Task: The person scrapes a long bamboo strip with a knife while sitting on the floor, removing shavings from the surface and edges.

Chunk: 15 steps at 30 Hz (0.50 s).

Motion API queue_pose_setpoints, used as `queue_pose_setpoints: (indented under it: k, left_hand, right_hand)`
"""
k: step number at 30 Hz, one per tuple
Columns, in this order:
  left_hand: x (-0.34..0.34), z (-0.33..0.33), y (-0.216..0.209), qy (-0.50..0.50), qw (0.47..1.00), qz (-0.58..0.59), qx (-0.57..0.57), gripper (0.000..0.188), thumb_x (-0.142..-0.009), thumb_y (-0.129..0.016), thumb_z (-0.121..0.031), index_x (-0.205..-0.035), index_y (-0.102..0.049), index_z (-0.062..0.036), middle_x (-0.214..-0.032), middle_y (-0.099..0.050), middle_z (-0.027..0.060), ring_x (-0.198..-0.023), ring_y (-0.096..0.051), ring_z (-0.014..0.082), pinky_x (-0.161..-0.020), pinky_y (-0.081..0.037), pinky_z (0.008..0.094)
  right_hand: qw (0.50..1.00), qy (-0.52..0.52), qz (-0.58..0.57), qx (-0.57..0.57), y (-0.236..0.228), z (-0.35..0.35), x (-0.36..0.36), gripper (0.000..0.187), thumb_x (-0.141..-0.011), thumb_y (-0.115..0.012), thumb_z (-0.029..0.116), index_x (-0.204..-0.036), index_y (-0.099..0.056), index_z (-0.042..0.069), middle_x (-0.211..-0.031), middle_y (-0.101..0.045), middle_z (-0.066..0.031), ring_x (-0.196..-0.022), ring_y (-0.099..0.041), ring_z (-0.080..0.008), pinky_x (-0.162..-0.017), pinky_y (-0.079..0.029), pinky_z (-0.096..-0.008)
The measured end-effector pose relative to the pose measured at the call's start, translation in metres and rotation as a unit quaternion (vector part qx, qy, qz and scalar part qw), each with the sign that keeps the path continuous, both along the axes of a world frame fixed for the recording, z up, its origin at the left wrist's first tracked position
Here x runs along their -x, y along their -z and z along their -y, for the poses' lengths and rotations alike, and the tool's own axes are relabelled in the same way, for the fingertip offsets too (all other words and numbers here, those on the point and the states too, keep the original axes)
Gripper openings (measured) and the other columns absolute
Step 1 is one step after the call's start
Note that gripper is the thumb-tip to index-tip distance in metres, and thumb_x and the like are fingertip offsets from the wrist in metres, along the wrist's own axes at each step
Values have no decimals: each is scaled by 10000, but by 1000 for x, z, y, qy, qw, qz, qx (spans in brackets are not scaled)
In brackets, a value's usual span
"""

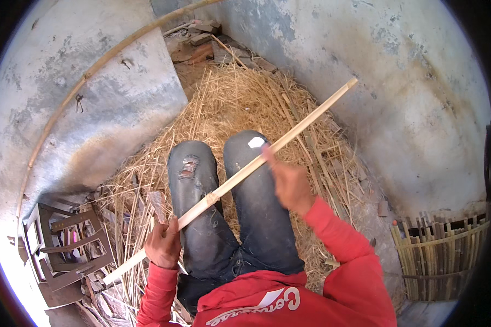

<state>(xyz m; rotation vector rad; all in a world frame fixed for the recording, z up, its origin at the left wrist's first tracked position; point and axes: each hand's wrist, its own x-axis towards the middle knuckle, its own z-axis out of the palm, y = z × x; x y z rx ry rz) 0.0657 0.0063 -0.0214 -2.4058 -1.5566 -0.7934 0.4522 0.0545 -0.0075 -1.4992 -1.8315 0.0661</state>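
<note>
A long, pale bamboo strip (237, 178) lies slantwise over the person's thighs, its lower end to the left near the floor litter and its upper end reaching out beyond the right knee. A thicker node (211, 199) marks it above the gap between the legs. The left hand (163, 243) has its fingers clamped around the lower part, just outside the left thigh. A flat, brownish piece (157, 204) stands just above those fingers; whether they hold it too cannot be told. The right hand (292, 184) is at the strip near the right knee, a fingertip against it; the hand is blurred, and it cannot be told whether its fingers are closed on the strip.

Beneath are worn dark jeans (264, 218), torn at the left knee and with a white patch at the right, and a red top (354, 283) with long sleeves. Straw-like shavings (240, 98) spread around the legs and out toward the corner, where broken bricks (202, 38) lie. To the left is a dark openwork frame (79, 248), with a thin curved pole (84, 78) arching above it. To the right stands a row of upright slats (442, 253). Stained, peeling walls (398, 109) rise behind.
</note>
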Motion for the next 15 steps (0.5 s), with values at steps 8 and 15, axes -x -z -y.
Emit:
queue_pose_setpoints:
  k: [8, 15]
  left_hand:
    - [-30, 1, -21, 28, 998, 47, 41, 420, -820, -779, -21, -1227, -776, -125, -779, -579, 81, -597, -605, 250, -533, -479, 395]
    - [-58, -7, -50, 17, 995, 70, 73, 297, -874, -822, -128, -1168, -794, -95, -745, -589, 80, -564, -598, 253, -533, -470, 388]
  right_hand:
    - [987, 111, -117, 9, -2, -22, -44, 489, -1013, -543, 61, -1496, -599, 104, -905, -696, -277, -634, -664, -367, -599, -521, -429]
    - [981, -116, -140, 70, 4, 8, 8, 434, -1075, -530, 77, -1505, -576, 48, -1077, -779, -217, -737, -689, -160, -703, -562, -326]
